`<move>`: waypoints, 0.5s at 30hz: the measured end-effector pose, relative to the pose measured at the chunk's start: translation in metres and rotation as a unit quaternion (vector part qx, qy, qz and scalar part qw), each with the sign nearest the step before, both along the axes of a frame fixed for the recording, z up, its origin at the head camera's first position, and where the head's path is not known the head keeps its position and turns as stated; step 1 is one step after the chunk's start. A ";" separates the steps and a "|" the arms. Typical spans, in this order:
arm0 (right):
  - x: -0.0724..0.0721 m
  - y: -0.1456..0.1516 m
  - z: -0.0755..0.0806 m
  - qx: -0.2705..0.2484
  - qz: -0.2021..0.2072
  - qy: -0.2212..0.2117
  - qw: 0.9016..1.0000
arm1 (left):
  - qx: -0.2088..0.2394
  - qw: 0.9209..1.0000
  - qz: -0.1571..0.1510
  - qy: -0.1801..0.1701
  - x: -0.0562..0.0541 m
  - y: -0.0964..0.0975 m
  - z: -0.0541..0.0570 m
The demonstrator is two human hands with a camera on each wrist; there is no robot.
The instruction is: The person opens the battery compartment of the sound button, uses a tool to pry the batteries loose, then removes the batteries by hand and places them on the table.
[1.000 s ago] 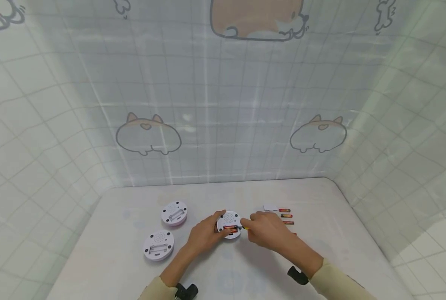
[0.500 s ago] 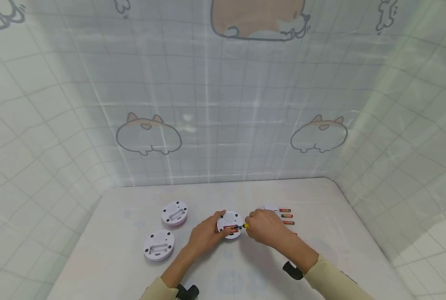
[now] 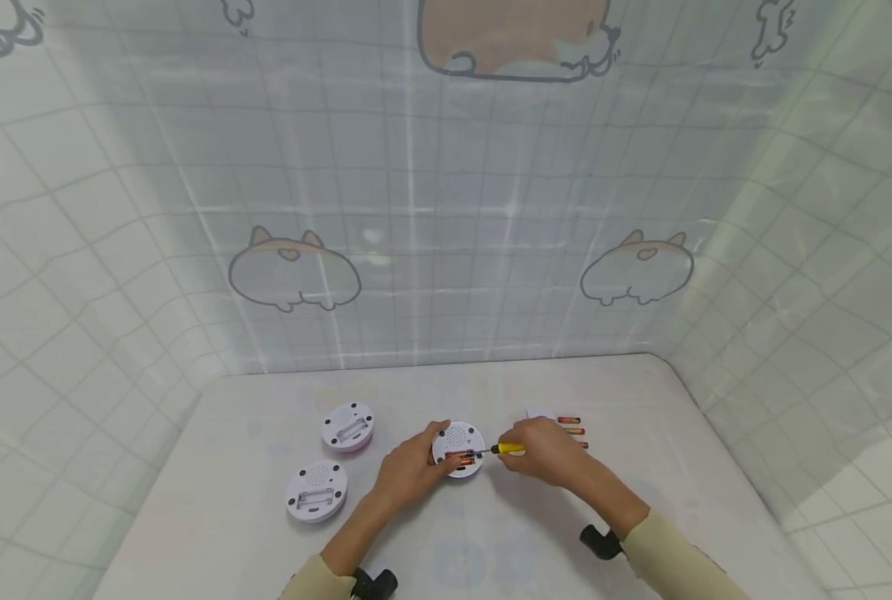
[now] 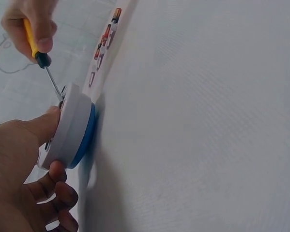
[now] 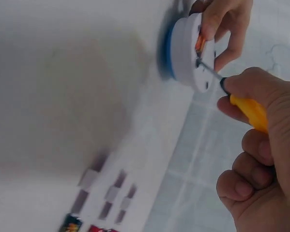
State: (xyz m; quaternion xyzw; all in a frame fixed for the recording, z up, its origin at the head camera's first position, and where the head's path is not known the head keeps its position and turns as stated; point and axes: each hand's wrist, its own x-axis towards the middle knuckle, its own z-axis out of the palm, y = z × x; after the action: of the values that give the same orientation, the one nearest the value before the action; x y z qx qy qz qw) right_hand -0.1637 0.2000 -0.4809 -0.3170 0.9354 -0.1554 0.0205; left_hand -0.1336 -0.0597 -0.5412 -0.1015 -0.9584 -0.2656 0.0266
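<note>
My left hand (image 3: 410, 467) grips a round white device (image 3: 458, 435) at its left side, thumb across the face and fingers curled at the rim. The blue part (image 4: 84, 137) of the device faces the table. Orange-and-black batteries (image 3: 461, 458) lie in the open battery slot, partly under the thumb. From the right, my right hand (image 3: 545, 450) holds a screwdriver (image 5: 253, 113) by its yellow handle, between thumb and fingers. Its metal shaft slants down to the end of the slot in the right wrist view, with the tip right beside a battery.
Two more round white devices, a farther one (image 3: 348, 427) and a nearer one (image 3: 317, 492), lie at left with bare battery slots upward. Several loose batteries (image 3: 569, 420) are lined up at right, beside a small white piece (image 3: 540, 412). Patterned sheeting (image 3: 446, 250) walls the table's back and sides.
My right hand has drawn back to the right along the screwdriver, so more of the yellow handle shows. The tip stays at the slot. The left hand and device have hardly moved.
</note>
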 end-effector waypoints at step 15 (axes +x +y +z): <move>-0.004 0.008 -0.011 -0.046 -0.022 -0.039 0.998 | -0.024 0.999 0.026 0.003 -0.003 0.005 0.000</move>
State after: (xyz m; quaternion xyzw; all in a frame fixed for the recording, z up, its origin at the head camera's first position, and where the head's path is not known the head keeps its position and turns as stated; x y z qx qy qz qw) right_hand -0.1680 0.2078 -0.4919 -0.2911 0.9323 -0.2111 0.0391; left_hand -0.1371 -0.0542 -0.5414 -0.0781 -0.9667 -0.2415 0.0336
